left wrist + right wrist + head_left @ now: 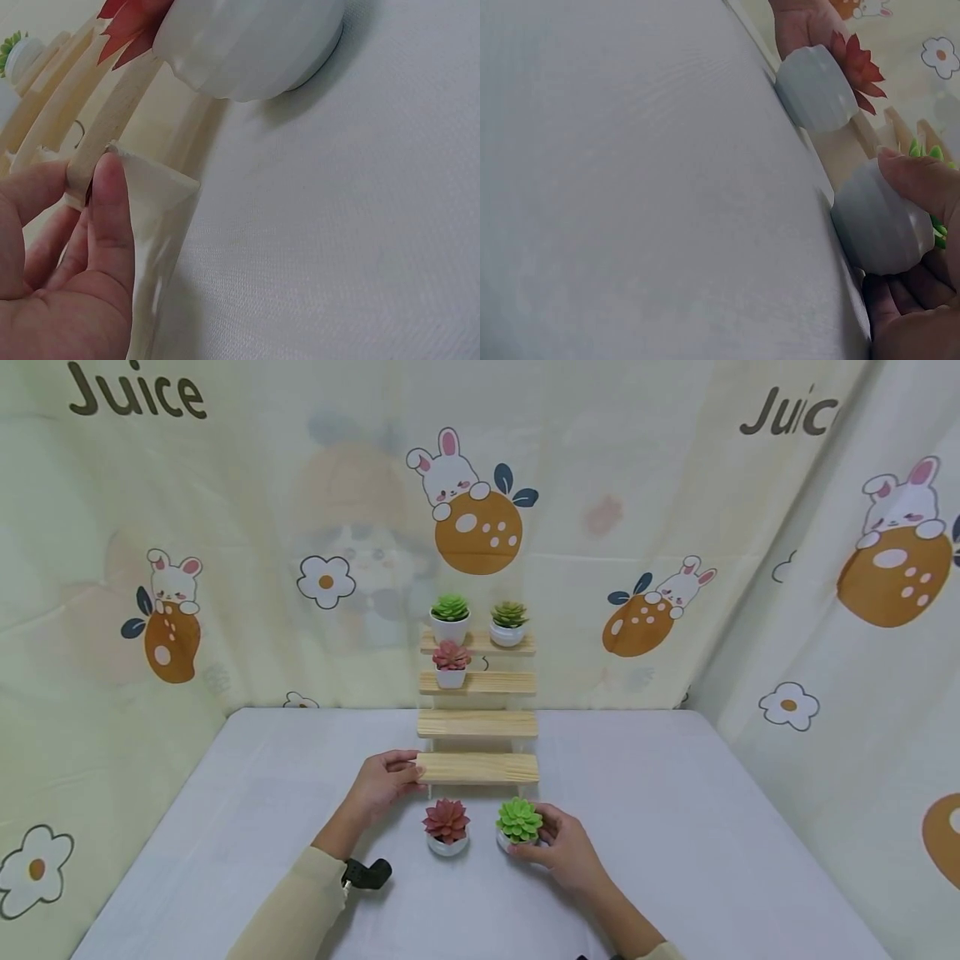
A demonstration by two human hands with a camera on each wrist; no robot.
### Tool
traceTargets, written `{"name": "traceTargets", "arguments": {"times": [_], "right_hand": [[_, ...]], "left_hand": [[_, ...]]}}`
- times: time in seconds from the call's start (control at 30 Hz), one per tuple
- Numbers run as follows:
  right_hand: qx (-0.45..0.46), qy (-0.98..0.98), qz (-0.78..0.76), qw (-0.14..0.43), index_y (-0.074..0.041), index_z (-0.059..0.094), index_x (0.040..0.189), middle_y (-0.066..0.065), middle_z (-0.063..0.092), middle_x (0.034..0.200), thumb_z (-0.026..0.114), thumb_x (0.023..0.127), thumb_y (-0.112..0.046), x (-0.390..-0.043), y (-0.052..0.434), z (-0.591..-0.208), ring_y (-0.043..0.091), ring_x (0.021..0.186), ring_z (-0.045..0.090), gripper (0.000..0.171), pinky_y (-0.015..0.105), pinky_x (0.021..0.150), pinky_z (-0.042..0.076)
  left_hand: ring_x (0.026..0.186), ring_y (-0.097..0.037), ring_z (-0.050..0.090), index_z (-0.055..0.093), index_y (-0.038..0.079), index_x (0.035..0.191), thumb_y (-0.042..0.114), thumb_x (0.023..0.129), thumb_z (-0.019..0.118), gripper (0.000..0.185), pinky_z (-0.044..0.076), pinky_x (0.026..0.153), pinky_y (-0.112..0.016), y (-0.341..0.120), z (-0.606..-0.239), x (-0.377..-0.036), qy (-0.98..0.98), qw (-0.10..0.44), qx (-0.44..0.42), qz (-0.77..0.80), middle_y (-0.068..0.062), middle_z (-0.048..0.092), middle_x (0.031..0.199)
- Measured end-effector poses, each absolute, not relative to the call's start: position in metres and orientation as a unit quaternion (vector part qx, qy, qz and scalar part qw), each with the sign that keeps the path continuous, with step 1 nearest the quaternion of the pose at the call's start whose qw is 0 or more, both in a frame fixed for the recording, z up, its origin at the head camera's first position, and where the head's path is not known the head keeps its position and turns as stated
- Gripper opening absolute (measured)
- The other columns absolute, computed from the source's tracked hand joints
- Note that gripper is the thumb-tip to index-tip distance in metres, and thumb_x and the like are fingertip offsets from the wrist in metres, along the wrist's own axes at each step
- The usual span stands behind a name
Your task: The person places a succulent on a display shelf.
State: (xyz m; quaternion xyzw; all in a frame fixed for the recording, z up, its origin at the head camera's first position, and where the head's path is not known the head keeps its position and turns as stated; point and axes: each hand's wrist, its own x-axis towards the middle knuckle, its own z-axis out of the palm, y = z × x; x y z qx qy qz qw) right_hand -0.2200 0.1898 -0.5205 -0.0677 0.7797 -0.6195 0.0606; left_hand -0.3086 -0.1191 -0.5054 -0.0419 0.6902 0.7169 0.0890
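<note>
Cartoon-printed curtains back a pale grey table (pixel 675 860) on which, in the head view, we see a stepped wooden shelf (pixel 477 724) carrying three small potted succulents on its upper steps. The left hand (pixel 382 785) pinches the left end of the lowest step, forearm angled in from the lower left; the right hand (pixel 558 847) curls around the green succulent pot (pixel 518 823), which stands on the table just in front of the shelf, beside a red succulent pot (pixel 447 828). We judge that a hurried lift could knock the red pot or clip the lowest step and shake the plants above. From the left wrist we see the thumb (pixel 111 202) and fingers closed narrowly on the step's end, the red pot (pixel 247 45) near. From the right wrist we see the thumb (pixel 922 180) over the white pot (pixel 877 225), fingers beneath; a grip this low on a rounded pot may let it tip.
</note>
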Motion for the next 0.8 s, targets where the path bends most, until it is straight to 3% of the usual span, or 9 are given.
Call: {"name": "traceTargets", "arguments": {"times": [0.23,0.8], "right_hand": [[-0.063,0.786,-0.612,0.059,0.005,0.059,0.135,0.022,0.062,0.139,0.091,0.075,-0.007,-0.2208,0.1917,-0.5182,0.034,0.134,0.058,0.069,0.024,0.106,0.054],[-0.066,0.782,-0.617,0.062,0.006,0.057,0.138,0.024,0.059,0.142,0.091,0.075,-0.009,-0.2214,0.1911,-0.5232,0.036,0.136,0.056,0.073,0.026,0.106,0.054]], "left_hand": [[0.083,-0.016,0.071,0.060,-0.008,0.134,-0.003,0.095,0.067,0.039,0.066,0.080,-0.032,-0.1174,-0.5051,-0.3100,0.684,0.092,-0.033,0.723,-0.017,0.071,0.107],[0.085,-0.018,0.071,0.061,-0.005,0.133,-0.001,0.096,0.067,0.038,0.066,0.084,-0.035,-0.1181,-0.5036,-0.3059,0.697,0.085,-0.037,0.711,-0.019,0.071,0.110]]}}
